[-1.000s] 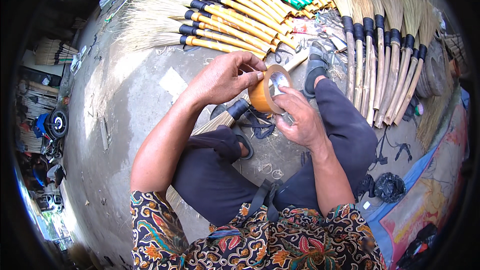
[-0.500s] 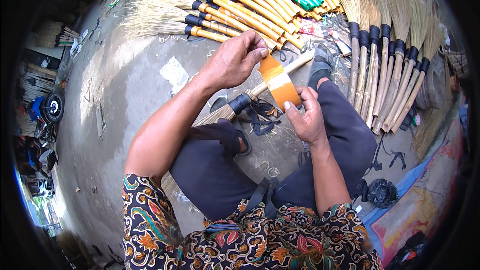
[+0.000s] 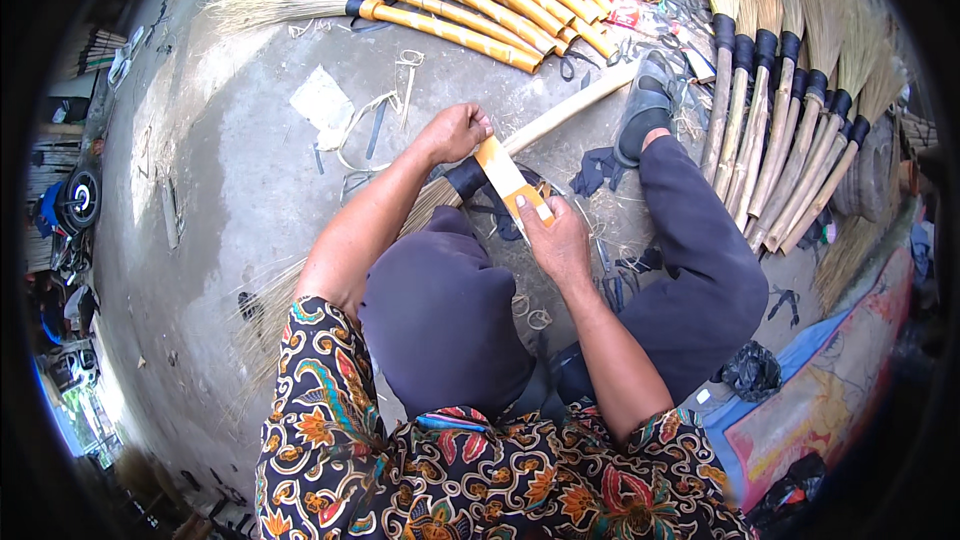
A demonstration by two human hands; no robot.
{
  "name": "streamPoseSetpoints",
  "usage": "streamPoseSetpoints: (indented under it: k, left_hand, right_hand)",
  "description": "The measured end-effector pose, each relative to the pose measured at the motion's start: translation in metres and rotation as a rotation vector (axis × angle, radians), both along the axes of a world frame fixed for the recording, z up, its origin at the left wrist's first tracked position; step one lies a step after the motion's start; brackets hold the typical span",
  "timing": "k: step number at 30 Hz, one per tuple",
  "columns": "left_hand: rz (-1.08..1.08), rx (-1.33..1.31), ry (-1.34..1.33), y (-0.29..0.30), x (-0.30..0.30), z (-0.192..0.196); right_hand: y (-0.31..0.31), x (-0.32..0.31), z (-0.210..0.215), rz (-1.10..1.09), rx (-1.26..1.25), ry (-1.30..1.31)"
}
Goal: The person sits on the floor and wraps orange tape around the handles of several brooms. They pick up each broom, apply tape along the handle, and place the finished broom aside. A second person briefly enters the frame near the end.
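Observation:
A strip of orange tape (image 3: 503,168) stretches between my two hands. My left hand (image 3: 458,132) pinches its upper end between thumb and fingers. Closed round the lower end is my right hand (image 3: 558,238), thumb on top; the roll itself is mostly hidden in it. Just behind the tape, a grass broom lies slantwise, its pale bare handle (image 3: 572,108) pointing up to the right toward my foot. Its black binding (image 3: 466,178) shows beside my left wrist, and its bristles (image 3: 430,202) run down left behind my left arm and knee. Whether the tape touches the handle I cannot tell.
Brooms with orange-wrapped handles (image 3: 450,32) lie in a row at the far side. Brooms with bare handles (image 3: 735,130) fan out at the right. Black strips (image 3: 598,170) and a white scrap (image 3: 322,100) litter the floor. A black plastic bag (image 3: 752,372) sits near my right knee.
Both hands have moved down and left, bringing the tape near the broom's binding. The tape has turned more edge-on. My left knee has risen over part of the broom.

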State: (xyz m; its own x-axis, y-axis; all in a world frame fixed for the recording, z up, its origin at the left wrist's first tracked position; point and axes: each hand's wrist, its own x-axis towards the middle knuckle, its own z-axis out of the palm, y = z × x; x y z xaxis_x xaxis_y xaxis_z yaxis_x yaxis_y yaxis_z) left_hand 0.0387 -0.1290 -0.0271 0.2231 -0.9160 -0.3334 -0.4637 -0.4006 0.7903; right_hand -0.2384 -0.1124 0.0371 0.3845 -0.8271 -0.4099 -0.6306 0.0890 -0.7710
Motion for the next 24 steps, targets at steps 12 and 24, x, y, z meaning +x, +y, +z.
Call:
streamPoseSetpoints:
  k: [12, 24]
  left_hand:
    - [0.124, 0.008, -0.001, 0.015, 0.001, -0.088]
    - [0.137, -0.073, -0.210, 0.063, -0.030, -0.019]
  right_hand:
    - [-0.003, 0.016, -0.047, -0.023, 0.004, 0.041]
    - [-0.002, 0.014, -0.054, -0.027, 0.025, 0.041]
